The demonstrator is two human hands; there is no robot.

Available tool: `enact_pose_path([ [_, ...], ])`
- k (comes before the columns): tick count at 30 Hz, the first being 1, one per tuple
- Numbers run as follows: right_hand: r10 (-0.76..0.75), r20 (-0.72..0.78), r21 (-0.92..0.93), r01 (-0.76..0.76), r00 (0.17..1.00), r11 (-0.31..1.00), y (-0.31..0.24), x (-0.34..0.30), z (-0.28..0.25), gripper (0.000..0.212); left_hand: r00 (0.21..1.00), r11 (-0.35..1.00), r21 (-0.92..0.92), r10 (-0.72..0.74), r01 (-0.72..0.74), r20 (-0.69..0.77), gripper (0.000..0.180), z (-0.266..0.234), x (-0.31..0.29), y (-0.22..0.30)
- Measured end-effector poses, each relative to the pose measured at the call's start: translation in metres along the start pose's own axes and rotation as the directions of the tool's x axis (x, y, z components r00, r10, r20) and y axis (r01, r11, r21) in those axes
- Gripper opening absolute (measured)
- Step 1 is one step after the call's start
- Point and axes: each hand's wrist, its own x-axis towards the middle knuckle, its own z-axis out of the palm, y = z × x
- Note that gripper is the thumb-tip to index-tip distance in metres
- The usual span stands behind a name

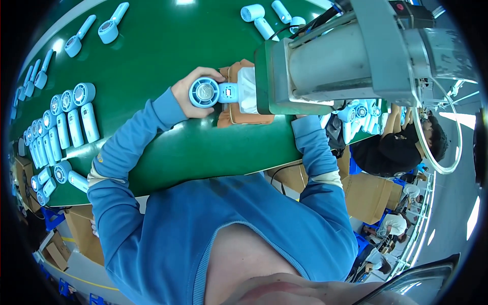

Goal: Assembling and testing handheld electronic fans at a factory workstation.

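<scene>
My left hand (183, 95) is closed around the round head of a light blue handheld fan (229, 93). The fan lies with its handle pointing right, and the far part of that handle disappears under a white block (247, 90) at the end of a grey and green press machine (325, 61). An orange-brown pad (238, 71) lies beneath the handle. Behind the press, my right hand (301, 116) shows only a sliver near the cuff; its fingers are hidden.
Rows of light blue handheld fans (73, 124) stand along the left of the green table (168, 40). More fans (262, 25) lie at the back, and a pile (356, 117) sits right of the press. A person in black (391, 152) works there. Cardboard boxes (366, 195) stand below the table edge.
</scene>
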Motion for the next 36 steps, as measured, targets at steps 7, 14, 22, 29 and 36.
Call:
enact_pose_path([
  [7,-0.229,-0.052,0.334,0.233,0.972,0.913,-0.024,-0.022,-0.121,0.08,0.996,0.995,0.052,0.082,-0.084,0.031,0.058,-0.05,0.053,-0.024],
  [14,-0.048,-0.301,0.641,0.24,0.952,0.729,-0.024,-0.022,-0.093,0.076,0.69,0.73,0.48,0.015,0.487,-0.723,0.071,-0.143,0.131,-0.13],
  [22,-0.014,-0.028,0.383,0.023,1.0,0.923,-0.008,-0.037,-0.133,0.071,0.84,0.459,0.837,0.291,0.298,-0.458,0.087,-0.068,0.224,-0.134],
  [29,-0.137,-0.292,-0.064,0.123,0.946,0.99,-0.008,0.0,-0.056,0.065,0.923,0.645,0.662,-0.292,0.382,-0.249,0.073,-0.085,0.222,-0.217],
  [36,-0.216,0.031,0.407,0.185,0.976,0.894,-0.023,-0.001,-0.101,0.071,0.959,0.81,0.581,0.093,0.084,-0.268,0.067,-0.101,0.058,-0.1],
])
